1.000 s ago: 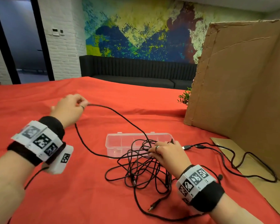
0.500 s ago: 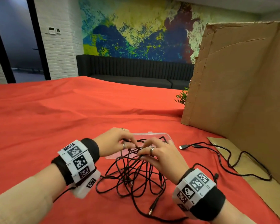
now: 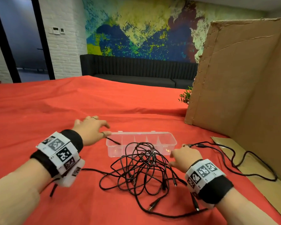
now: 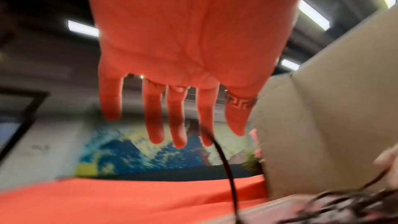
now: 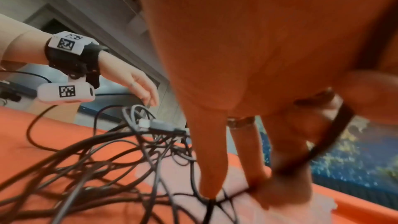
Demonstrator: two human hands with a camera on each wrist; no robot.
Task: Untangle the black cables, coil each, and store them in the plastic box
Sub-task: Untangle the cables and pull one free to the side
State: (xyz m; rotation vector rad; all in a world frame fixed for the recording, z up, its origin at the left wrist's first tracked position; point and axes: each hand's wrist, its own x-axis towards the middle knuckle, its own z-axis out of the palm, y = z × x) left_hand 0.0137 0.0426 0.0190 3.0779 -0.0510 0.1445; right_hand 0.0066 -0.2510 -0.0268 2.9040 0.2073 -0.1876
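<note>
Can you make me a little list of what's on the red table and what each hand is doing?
table cover: red cloth
box: clear plastic box, lid off, dividers inside
cables: black cables, tangled in front of the box
left hand: fingers spread, at the box's left end
right hand: over the tangle's right edge; a cable loops over one finger
behind: cardboard sheet standing on the right
</note>
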